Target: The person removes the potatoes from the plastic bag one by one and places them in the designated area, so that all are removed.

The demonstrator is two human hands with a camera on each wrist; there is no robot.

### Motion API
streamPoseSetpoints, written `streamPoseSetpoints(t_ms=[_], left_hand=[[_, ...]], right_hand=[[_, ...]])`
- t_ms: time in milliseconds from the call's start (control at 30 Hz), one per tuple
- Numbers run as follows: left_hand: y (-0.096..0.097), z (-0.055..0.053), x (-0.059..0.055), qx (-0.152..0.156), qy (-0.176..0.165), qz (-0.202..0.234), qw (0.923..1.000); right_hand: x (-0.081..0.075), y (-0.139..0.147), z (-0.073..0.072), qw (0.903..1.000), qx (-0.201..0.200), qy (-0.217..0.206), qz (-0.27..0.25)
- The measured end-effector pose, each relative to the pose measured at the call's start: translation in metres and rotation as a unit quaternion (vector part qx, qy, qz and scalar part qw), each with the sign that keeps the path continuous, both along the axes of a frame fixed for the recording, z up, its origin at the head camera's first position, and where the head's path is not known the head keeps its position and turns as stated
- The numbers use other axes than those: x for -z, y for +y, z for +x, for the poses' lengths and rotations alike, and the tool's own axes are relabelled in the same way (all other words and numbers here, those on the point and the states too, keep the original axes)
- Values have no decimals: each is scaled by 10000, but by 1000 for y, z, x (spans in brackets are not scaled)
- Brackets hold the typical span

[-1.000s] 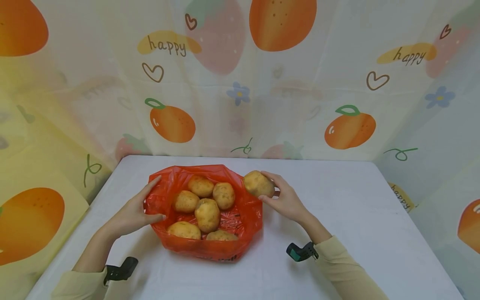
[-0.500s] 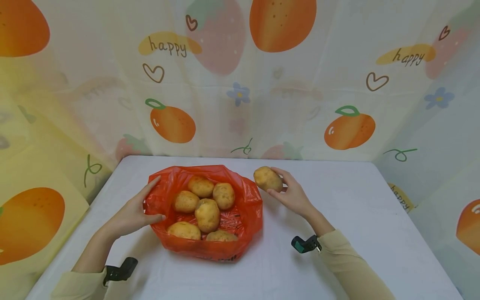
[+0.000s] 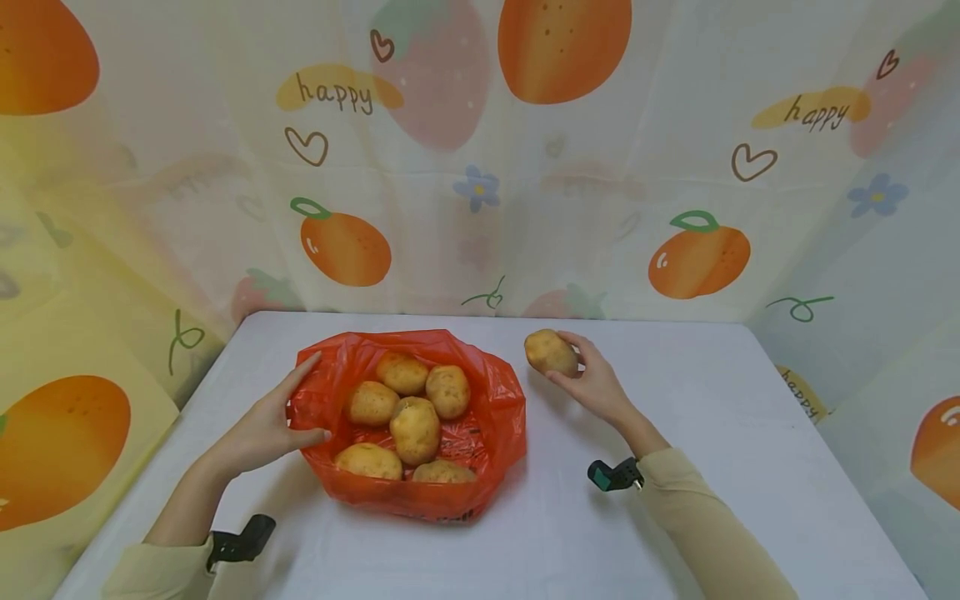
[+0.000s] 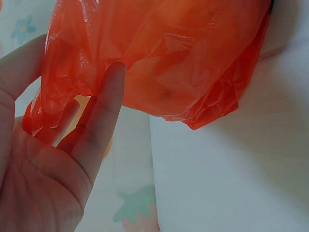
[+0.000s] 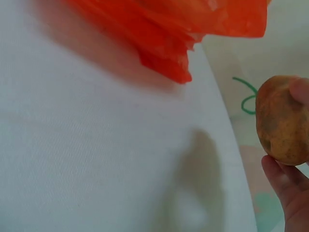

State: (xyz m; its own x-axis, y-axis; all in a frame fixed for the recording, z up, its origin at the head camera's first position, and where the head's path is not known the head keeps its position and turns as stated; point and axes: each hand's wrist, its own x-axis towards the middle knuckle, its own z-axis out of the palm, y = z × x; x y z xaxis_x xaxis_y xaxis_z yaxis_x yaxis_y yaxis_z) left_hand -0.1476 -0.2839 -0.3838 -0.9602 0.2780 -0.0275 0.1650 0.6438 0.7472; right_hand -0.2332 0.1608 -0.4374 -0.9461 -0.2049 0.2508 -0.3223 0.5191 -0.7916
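In the head view my left hand holds the left side of a red plastic bag, its thumb and fingers spread along the rim. The left wrist view has the thin film of the bag between the thumb and fingers. Several potatoes lie inside, their tops showing through the wide mouth. To the right of the bag, my right hand grips a single potato between thumb and fingers, raised over the table. In the right wrist view that potato is partly cut off by the frame edge.
A table with a white cover carries the bag. Behind and beside it hangs a curtain printed with oranges, hearts and flowers. A dark wrist camera is worn on each wrist.
My right hand and its potato have moved right and a little away from me, from over the bag's right rim to clear of it. The left hand and the bag stay put.
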Motion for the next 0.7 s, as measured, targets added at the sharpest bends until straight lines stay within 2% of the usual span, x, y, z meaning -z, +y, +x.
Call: streamPoseSetpoints(t_ms=[467, 700], left_hand=[[0, -1, 0, -12, -54, -35, 10000], [0, -1, 0, 5, -3, -39, 10000]], right_hand=[[17, 9, -11, 9976, 510, -477, 21], [21, 12, -15, 9967, 703, -402, -26]])
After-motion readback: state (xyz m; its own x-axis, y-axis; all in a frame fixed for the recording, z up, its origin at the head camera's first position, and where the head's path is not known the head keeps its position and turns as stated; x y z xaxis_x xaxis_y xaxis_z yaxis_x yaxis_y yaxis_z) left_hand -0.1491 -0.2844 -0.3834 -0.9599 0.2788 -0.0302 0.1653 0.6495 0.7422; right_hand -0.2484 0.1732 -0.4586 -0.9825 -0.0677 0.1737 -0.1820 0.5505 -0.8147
